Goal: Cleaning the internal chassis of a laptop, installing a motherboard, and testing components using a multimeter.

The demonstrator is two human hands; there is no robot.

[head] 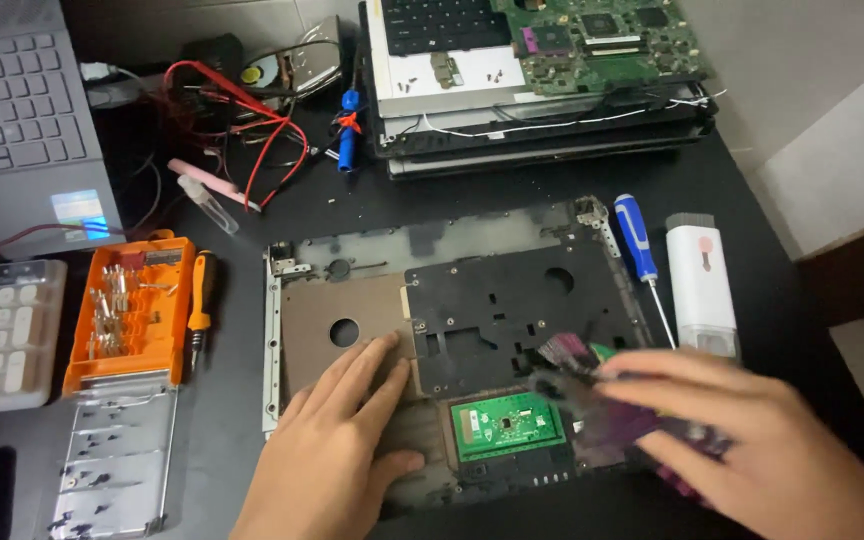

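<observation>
Laptop shell (472,300), opened and stripped, lies flat in the middle of the dark counter (782,200), its inner metal plate and a small green board (507,425) near its front edge showing. The left hand (337,440) rests palm down on the brown panel at the shell's near left, fingers spread and flat, gripping nothing. The right hand (742,440) reaches in from the near right over the shell's right front corner; it is blurred, and its fingers close around a purple-pink brush (577,365) whose bristled end lies just right of the green board.

Just right of the shell lie a blue-handled screwdriver (637,240) and, beside it, a white oblong cleaning tool (702,285). To the left of the shell sits an orange bit case (132,310) with its clear lid folded open toward the near side, and an orange-and-black screwdriver (200,300) lies between the case and the shell. On the far side a stack of dismantled laptop parts (542,90) carries a green circuit board on top. Red and black wires (242,120) tangle at the far left centre, next to a grey laptop (17,130). A white keypad (2,335) sits at the left edge.
</observation>
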